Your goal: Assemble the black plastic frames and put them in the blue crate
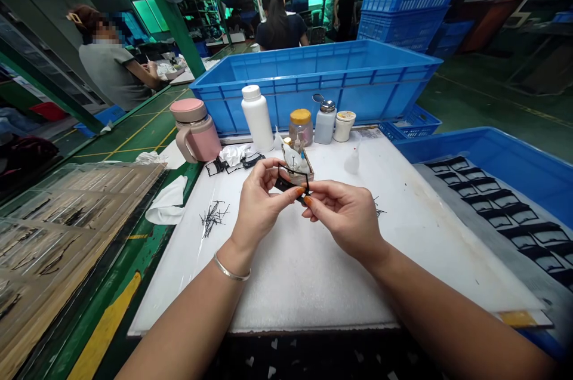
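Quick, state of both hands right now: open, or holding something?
Left hand: closed in a fingertip pinch, holding a black rectangular frame.
Right hand: closed in a fingertip pinch on the same black rectangular frame.

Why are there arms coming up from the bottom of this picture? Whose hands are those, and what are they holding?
A camera worn on a person's head took this picture, so you see what they see. The arms are theirs: the left hand, with a bracelet, and the right hand. Their fingers pinch a thin black frame. Below is a white work table with thin black bits, and farther back stand a pink mug and a white bottle. On the right, a blue tray holds more black frames. Another person works nearby.
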### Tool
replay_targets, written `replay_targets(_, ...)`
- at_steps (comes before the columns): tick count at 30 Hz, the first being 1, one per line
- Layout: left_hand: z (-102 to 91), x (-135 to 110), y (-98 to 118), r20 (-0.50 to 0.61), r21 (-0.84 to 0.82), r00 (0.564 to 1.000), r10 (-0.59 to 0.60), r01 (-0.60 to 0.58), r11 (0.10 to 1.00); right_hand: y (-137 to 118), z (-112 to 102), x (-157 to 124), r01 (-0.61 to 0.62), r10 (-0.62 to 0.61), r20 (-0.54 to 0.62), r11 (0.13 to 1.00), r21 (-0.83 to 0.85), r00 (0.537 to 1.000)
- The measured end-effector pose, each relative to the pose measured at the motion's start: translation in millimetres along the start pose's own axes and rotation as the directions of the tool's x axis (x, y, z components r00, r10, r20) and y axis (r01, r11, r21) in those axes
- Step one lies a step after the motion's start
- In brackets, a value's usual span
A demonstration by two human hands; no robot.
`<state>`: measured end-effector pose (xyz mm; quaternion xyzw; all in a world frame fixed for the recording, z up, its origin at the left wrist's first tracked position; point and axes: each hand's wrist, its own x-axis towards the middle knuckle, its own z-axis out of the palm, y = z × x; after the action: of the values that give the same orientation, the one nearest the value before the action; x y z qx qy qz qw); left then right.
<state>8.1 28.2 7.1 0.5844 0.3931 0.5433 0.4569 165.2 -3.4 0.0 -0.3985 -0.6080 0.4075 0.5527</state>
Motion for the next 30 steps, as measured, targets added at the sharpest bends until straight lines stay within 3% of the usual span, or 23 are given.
replay_targets(10, -1.1, -1, -3, 0.006, -0.016, 1.000, -0.015, 0.015, 1.000, 0, 1, 4, -0.057, 0.057, 0.003, 0.998, -0.007, 0.998)
replay_targets(22, 10.5, -8, 3, -0.040, -0.016, 0.999, 0.035, -0.035, 0.999, 0, 2, 3, 0.047, -0.059, -0.090, 0.991, -0.125, 0.994)
replay_targets(30, 14.5, -9, 5, -0.064, -0.037, 0.997, 0.047, -0.049, 0.998, 1, 2, 2, 0.056, -0.070, -0.100, 0.989, -0.134, 0.992)
